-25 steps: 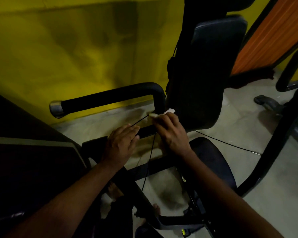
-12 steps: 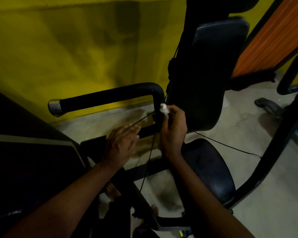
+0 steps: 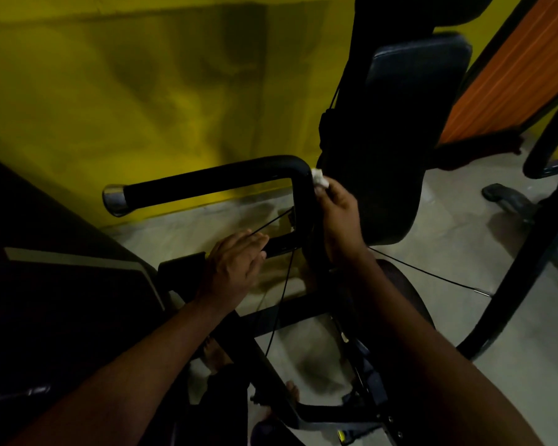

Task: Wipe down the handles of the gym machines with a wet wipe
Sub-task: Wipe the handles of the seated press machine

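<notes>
A black padded handle (image 3: 207, 183) with a chrome end cap runs left from a bend, then drops down as an upright bar. My right hand (image 3: 340, 217) pinches a small white wet wipe (image 3: 319, 179) and holds it against the upright bar just under the bend. Lower down, my left hand (image 3: 236, 268) rests with fingers straight on the machine's lower black crossbar, holding nothing.
The machine's black back pad (image 3: 400, 130) and round seat (image 3: 403, 284) stand right of the handle. A thin black cable (image 3: 281, 294) hangs between my hands. A yellow wall (image 3: 126, 91) is behind, another machine's black frame (image 3: 529, 268) at right, a dark machine (image 3: 45, 300) at left.
My right hand has climbed with the wipe from the lower crossbar up the upright bar to just under the bend. My left hand has stayed on the crossbar.
</notes>
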A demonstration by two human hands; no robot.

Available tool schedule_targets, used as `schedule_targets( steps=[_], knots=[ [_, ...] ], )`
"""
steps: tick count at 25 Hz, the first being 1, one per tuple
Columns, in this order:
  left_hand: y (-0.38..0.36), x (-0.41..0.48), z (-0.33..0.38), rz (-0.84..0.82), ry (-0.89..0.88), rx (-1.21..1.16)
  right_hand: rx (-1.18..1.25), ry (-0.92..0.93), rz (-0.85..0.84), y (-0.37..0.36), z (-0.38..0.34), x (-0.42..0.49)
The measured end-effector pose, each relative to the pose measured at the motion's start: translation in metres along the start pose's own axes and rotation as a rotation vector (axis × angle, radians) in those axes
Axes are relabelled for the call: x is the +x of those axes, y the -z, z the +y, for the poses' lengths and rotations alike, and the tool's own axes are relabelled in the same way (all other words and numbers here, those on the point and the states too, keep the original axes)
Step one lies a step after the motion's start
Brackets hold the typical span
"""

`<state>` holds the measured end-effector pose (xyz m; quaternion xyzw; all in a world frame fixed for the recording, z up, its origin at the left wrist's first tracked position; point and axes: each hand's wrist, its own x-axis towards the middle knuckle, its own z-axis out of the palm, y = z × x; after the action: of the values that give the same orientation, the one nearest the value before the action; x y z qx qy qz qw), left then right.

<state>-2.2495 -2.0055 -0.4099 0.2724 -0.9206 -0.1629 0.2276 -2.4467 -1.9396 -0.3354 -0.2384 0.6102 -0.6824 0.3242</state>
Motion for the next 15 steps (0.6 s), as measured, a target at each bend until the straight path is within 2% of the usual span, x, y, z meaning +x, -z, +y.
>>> schedule_targets(
  steps=[8, 10, 12, 14, 15],
  knots=[
    [0.003, 0.0, 0.0, -0.01, 0.005, -0.016, 0.016, -0.12, -0.017, 0.006, 0.023, -0.005],
    [0.003, 0.001, -0.002, -0.013, -0.017, -0.005, 0.047, -0.053, 0.059, 0.006, 0.025, -0.009],
    [0.002, 0.004, -0.005, -0.019, -0.006, -0.011, -0.012, 0.007, 0.065, 0.006, 0.032, -0.009],
    [0.001, 0.001, -0.004, -0.025, 0.0, -0.015, -0.098, -0.091, 0.083, 0.01, 0.052, -0.024],
    [0.001, -0.001, -0.003, -0.028, -0.003, -0.011, -0.065, -0.163, 0.122, 0.011, 0.062, -0.032]
  ],
)
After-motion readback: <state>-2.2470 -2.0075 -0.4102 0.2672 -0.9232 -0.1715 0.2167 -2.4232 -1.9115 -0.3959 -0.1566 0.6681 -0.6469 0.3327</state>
